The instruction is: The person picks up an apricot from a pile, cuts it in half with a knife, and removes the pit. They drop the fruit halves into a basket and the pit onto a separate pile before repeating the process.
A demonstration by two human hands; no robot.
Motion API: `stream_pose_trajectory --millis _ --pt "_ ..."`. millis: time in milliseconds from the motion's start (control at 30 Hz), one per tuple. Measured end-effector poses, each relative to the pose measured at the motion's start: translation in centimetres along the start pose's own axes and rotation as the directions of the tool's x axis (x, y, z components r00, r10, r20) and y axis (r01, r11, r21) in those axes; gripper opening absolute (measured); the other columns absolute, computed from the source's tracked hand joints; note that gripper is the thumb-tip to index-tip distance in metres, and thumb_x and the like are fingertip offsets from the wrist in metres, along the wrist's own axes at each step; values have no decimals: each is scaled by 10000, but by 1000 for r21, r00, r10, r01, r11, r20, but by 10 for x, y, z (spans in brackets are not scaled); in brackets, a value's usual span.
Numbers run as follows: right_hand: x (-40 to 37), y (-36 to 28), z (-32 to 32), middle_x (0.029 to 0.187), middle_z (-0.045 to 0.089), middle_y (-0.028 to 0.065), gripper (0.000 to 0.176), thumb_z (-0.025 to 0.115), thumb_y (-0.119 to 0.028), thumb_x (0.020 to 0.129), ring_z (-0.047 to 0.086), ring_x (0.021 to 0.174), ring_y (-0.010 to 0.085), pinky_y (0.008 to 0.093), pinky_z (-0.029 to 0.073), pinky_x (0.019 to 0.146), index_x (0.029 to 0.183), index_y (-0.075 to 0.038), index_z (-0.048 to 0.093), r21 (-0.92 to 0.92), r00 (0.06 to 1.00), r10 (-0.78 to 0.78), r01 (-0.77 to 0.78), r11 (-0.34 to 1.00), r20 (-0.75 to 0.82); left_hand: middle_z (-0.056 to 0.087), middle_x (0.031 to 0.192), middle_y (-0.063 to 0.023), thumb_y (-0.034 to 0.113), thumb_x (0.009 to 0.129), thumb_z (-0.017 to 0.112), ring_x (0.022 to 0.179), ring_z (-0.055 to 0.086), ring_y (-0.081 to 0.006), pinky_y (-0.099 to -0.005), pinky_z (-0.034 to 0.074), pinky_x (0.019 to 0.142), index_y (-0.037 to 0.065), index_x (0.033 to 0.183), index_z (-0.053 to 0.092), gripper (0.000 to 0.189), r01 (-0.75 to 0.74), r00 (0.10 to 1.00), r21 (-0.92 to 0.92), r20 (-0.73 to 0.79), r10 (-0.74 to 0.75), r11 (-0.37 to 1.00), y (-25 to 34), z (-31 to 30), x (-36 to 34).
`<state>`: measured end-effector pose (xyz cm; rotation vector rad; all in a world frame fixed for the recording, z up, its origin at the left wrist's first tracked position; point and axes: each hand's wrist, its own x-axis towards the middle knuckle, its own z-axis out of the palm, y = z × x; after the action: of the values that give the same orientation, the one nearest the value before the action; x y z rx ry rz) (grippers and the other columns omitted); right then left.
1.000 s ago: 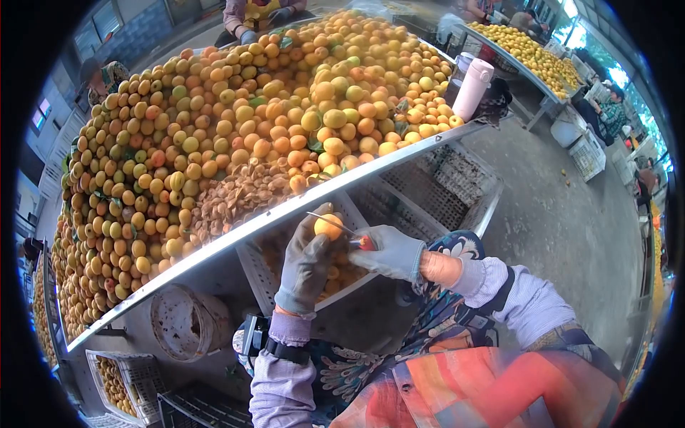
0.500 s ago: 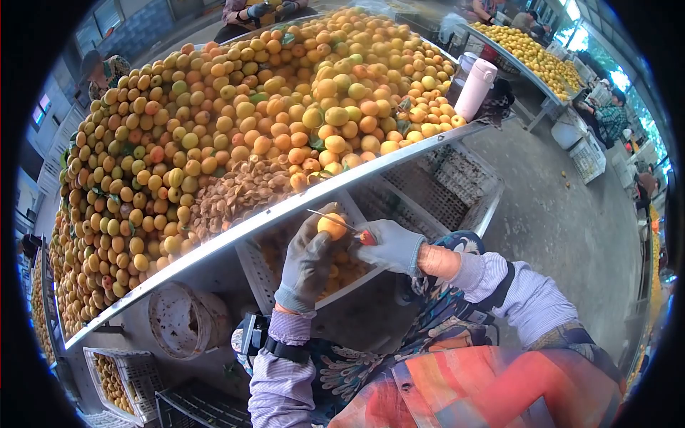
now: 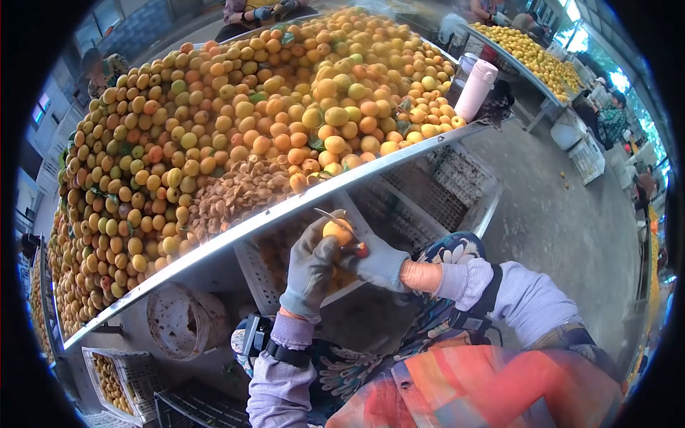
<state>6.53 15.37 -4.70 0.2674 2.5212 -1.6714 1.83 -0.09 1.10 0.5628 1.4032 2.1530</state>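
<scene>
From here I see the person's left hand [image 3: 311, 265], gloved in grey, pinching one orange-yellow fruit [image 3: 337, 232] between thumb and fingers, right in the middle of the frame. The right hand [image 3: 379, 262], gloved too, is closed round the red handle of a small knife [image 3: 362, 250], and its thin, curved blade lies against the fruit (how deep it has gone in, I honestly cannot tell). The two hands are close together, just below the metal-edged table [image 3: 164, 279] that slants across the view. Fruit lies heaped [image 3: 342, 118] over it, with a patch of brown pits [image 3: 239, 192] by the near edge, left of centre. Under the hands sits a white crate [image 3: 258, 282] with fruit pieces in it. A stained bucket [image 3: 210, 321] stands at lower left, a pink bottle [image 3: 477, 90] at upper right, and at the top edge another person [image 3: 239, 11] sits across the heap
</scene>
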Motion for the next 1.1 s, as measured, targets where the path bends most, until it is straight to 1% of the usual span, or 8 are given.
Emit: stream_pose_trajectory --millis 200,300,400,500,800,867,967,1100 --pt "-6 -64 -37 738 647 158 192 560 -162 781 629 722 292 384 475 661 879 -13 632 -134 982 68 -45 990 174 604 1113 -54 311 876 681 975 592 -124 -251 488 851 -13 1321 475 587 89 996 -127 4 -90 988 8 -5 0" --pt "-9 -72 -44 816 641 71 244 587 -206 882 578 777 135 299 478 725 1035 -18 619 -219 934 170 -103 970 315 606 1115 -59 310 884 671 993 584 -126 -258 482 870 -18 1330 461 592 69 998 -106 -3 -69 992 6 -2 1" --pt "-2 -39 -26 853 643 73 230 578 -182 880 576 806 136 297 485 749 1019 -6 625 -144 943 157 -119 982 293 613 1127 -76 318 898 651 1008 584 -136 -264 487 871 -16 1337 453 586 54 997 -113 -56 -61 992 8 9 0" --pt "-2 -4 25 794 649 165 241 540 -181 843 639 795 265 364 485 726 929 20 641 140 990 60 -42 989 -127 615 1143 -95 345 915 624 1008 591 -147 -266 498 858 -8 1345 446 584 45 992 -131 -111 -59 990 3 10 -1" --pt "-10 -58 -20 763 648 157 215 523 -161 817 645 788 257 358 487 683 931 -23 643 -45 977 145 -139 989 157 593 1158 -99 316 942 588 1010 593 -154 -274 510 864 12 1352 423 536 10 997 -35 -75 -12 999 6 4 0" --pt "-13 -75 -29 783 657 155 236 530 -177 810 649 803 274 364 489 694 961 -37 645 -84 906 350 -339 937 237 598 1163 -103 296 941 591 997 595 -149 -273 508 871 11 1344 422 522 49 997 15 -57 -48 999 7 3 3" --pt "-1 -25 -3 917 638 82 217 557 -158 910 590 889 130 288 487 791 1046 1 613 17 970 188 -193 981 154 604 1169 -106 318 944 585 986 590 -137 -264 506 860 12 1321 442 506 61 988 -143 -129 -79 988 -1 11 0" --pt "0 -2 35 860 680 136 349 480 -302 931 652 847 261 358 479 739 986 -2 652 -4 987 133 -134 991 -87 608 1170 -106 352 944 580 1003 588 -137 -253 496 850 18 1318 445 520 95 983 -114 -148 -111 989 -20 -1 -1"
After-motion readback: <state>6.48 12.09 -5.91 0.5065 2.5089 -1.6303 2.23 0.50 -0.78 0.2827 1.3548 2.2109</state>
